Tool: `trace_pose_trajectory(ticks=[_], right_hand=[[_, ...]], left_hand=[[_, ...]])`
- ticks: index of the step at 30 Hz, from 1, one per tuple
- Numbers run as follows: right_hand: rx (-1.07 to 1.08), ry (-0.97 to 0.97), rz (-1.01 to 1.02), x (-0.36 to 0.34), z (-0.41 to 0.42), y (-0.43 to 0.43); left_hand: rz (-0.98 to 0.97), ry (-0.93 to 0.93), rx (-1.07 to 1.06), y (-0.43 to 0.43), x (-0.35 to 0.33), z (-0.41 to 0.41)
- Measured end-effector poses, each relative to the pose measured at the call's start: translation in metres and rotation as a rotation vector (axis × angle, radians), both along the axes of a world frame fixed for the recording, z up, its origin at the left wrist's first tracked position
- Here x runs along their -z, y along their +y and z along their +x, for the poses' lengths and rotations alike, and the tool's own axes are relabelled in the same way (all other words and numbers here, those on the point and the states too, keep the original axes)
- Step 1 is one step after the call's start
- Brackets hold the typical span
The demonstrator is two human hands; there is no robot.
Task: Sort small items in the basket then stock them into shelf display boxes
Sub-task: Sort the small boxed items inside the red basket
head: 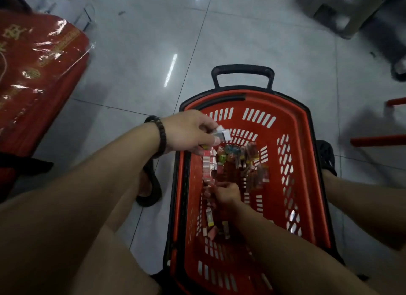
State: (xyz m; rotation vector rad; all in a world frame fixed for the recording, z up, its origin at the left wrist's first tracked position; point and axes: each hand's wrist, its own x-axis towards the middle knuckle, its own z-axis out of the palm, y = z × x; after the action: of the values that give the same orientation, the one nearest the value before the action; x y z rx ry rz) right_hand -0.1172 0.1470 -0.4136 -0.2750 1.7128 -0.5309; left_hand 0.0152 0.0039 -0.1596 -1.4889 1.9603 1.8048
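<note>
Red slotted basket (301,127) holds small colourful packets (228,157).

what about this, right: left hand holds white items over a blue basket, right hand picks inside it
Wrong colour: the head view shows a red basket. The left hand holds white items over it; the right hand picks inside it.

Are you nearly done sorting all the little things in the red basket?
Not yet. Done: a row of red-and-white packs lies lined up by the left wall of the basket. In hand: the left hand pinches a small white pack, and the right hand reaches among the packs. Left: loose packs at the near end need sorting. No shelf boxes show, so stocking probably comes later.
</note>
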Motion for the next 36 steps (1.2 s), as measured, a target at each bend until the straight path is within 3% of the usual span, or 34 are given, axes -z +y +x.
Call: trace_pose_trajectory(ticks=[2, 6, 12, 15, 18, 22, 26, 29, 33, 36], right_hand=[[-0.014, 0.028, 0.002, 0.026, 0.007, -0.001], [-0.055, 0.145, -0.013, 0.015, 0.021, -0.009], [-0.204, 0.143, -0.003, 0.009, 0.003, -0.013], [-0.556, 0.246, -0.032, -0.026, -0.032, -0.038], [-0.98, 0.208, -0.045, -0.097, -0.076, -0.071], [-1.335, 0.541, -0.101, -0.188, -0.131, -0.095], [-1.251, 0.767, -0.286, -0.239, -0.17, -0.091], [-1.181, 0.837, -0.457, -0.236, -0.185, -0.075], [-1.225, 0.714, -0.481, -0.229, -0.191, -0.08], [-1.286, 0.586, -0.402, -0.225, -0.194, -0.092]], left_hand=[[-0.066, -0.035, 0.032, -0.003, -0.001, -0.001], [-0.104, -0.076, 0.075, -0.006, 0.001, -0.003], [-0.176, -0.124, 0.08, -0.001, 0.013, -0.01], [-0.125, -0.161, 0.062, 0.001, 0.023, -0.014], [-0.116, -0.211, 0.023, 0.011, 0.035, -0.024], [0.001, -0.141, -0.108, 0.035, 0.054, -0.048], [-0.042, -0.187, -0.189, 0.048, 0.085, -0.075], [0.098, -0.207, -0.358, 0.077, 0.138, -0.105], [0.134, -0.357, -0.549, 0.14, 0.238, -0.129], [0.227, -0.453, -0.593, 0.176, 0.27, -0.14]])
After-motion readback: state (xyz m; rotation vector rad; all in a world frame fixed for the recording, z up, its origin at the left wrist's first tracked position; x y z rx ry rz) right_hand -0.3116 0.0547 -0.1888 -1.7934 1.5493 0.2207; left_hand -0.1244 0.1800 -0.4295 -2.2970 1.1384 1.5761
